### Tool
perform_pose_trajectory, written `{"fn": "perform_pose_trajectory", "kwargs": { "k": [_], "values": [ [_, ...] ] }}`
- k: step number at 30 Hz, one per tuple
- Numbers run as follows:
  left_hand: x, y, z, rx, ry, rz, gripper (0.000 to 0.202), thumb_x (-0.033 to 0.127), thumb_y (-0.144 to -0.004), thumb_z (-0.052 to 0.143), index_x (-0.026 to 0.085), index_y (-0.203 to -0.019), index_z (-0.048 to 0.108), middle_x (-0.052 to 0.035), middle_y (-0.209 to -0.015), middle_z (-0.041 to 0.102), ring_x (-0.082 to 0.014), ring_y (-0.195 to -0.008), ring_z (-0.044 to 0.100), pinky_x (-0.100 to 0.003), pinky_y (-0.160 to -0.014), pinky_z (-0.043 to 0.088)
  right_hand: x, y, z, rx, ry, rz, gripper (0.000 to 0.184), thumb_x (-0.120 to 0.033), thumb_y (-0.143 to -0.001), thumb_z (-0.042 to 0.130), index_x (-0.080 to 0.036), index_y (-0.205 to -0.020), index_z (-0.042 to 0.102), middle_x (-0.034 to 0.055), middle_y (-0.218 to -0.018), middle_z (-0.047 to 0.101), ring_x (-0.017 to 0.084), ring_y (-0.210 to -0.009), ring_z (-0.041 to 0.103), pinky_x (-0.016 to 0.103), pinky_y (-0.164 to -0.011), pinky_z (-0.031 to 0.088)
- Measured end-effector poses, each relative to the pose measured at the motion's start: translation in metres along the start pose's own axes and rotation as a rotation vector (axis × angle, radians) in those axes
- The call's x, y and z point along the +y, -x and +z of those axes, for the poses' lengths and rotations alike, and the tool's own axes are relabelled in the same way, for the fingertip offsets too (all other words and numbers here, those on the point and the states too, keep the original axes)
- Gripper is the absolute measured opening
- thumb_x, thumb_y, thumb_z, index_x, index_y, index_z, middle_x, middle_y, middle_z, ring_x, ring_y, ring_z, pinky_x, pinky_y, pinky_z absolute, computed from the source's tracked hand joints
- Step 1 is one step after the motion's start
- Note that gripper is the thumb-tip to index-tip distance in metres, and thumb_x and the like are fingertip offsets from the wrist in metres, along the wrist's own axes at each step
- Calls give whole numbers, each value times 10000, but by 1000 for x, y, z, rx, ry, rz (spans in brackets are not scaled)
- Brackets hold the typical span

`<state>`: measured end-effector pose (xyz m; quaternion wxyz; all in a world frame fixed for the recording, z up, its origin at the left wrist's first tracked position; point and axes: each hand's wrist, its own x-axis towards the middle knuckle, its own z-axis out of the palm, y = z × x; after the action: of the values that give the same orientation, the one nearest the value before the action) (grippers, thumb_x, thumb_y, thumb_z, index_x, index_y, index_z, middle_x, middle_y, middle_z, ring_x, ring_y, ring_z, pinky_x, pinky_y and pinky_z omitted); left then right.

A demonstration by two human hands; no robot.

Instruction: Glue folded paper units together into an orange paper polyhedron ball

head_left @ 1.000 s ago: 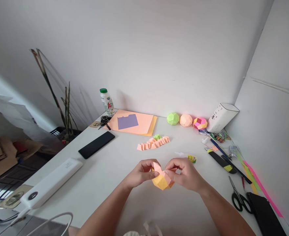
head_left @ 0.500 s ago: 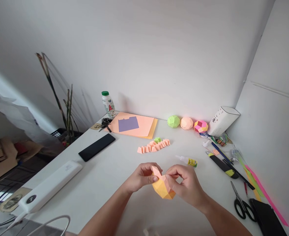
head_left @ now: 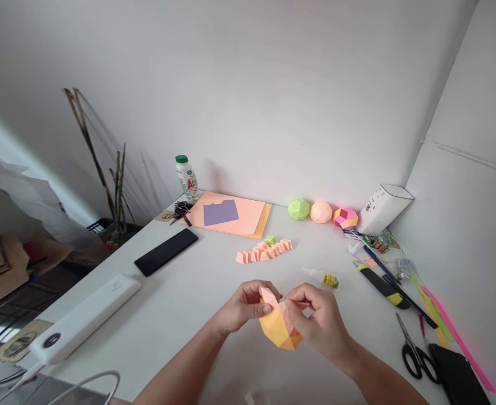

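A white desk [head_left: 180,292] carried many things around the hands. Behind them lay a row of small folded peach paper pieces [head_left: 264,251] with one green piece [head_left: 270,240], and a little glue bottle [head_left: 320,277] lay on its side just past the right hand. Far back by the wall sat three paper balls, a green one [head_left: 298,208], a peach one [head_left: 320,212] and a pink and yellow one [head_left: 345,217], next to a white box [head_left: 383,208]. Peach and yellow paper sheets [head_left: 239,216] with a purple piece [head_left: 220,212] on top lay near a small bottle with a green cap [head_left: 186,178] and some keys [head_left: 180,210]. A black phone [head_left: 166,251] lay at the left, and scissors [head_left: 414,349], pens and a cutter [head_left: 383,286] lay at the right. Nothing stood between the hands and the paper shape. The left hand [head_left: 243,308] and the right hand [head_left: 319,319] each had a grip closed on the orange and peach paper shape [head_left: 278,326], pinching it from both sides. The shape was held up just above the desk, in the middle near the front edge.
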<state>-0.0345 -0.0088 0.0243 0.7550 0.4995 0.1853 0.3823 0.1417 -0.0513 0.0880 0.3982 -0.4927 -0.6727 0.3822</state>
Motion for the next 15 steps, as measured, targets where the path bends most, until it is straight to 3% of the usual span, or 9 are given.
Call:
{"fn": "perform_pose_trajectory", "kwargs": {
  "k": [10, 15],
  "values": [
    [-2, 2, 4, 59, 17, 14, 230, 362, -762, 617, 152, -673, 586, -19, -693, 528, -125, -612, 497, -266, -583, 394, 2, -2, -4, -161, -57, 155, 147, -233, -792, 517, -197, -655, 477, -29, -583, 509, 119, -543, 498, 215, -474, 367],
    [0, 3, 5, 67, 11, 23, 233, 372, -757, 619, 156, -678, 590, -20, -693, 514, -129, -618, 488, -269, -587, 391, 3, -2, -2, -162, -85, 138, 171, -242, -799, 508, -194, -641, 464, -19, -585, 527, 130, -537, 531, 223, -468, 381]
  ]
}}
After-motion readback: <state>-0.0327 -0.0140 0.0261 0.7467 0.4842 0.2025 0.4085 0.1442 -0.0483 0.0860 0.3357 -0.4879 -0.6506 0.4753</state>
